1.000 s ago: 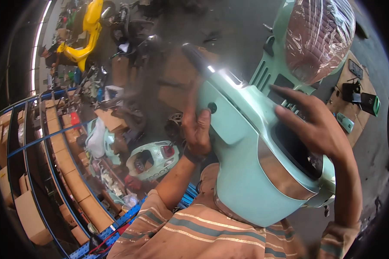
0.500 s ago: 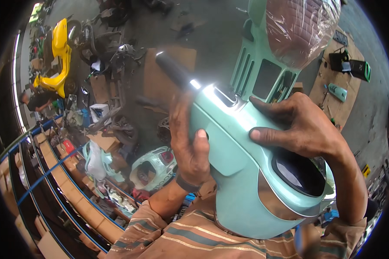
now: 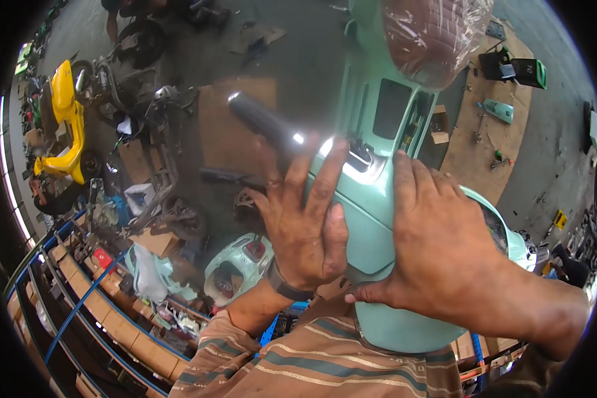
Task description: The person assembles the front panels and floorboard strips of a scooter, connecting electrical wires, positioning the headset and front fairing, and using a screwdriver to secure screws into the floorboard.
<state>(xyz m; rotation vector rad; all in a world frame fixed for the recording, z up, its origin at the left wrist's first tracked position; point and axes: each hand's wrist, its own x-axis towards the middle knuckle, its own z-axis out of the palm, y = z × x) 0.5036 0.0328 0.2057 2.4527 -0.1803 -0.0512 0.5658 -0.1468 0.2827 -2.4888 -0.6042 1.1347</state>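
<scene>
In front of me is the mint-green handlebar cover (image 3: 404, 325) of a scooter, its rounded housing close to my chest. A black handlebar grip (image 3: 255, 116) sticks out to the far left, beside a chrome-trimmed switch panel (image 3: 378, 166). My left hand (image 3: 302, 232) lies spread against the cover's left side, fingertips near the switch panel and the inner end of the grip. My right hand (image 3: 451, 245) rests open across the top of the cover, fingers stretched forward and thumb out to the left. It hides most of the dark display.
Beyond the cover is the scooter's plastic-wrapped brown seat (image 3: 434, 40). Cardboard (image 3: 467, 152) with parts on it lies on the right. On the left are a yellow scooter (image 3: 66, 126), stripped frames, loose mint-green panels (image 3: 235, 265) and a rack of cardboard boxes (image 3: 126, 325).
My right hand has flattened and moved left and nearer over the cover, hiding the display. My left hand's fingers have spread toward the switch panel. The cover has turned slightly.
</scene>
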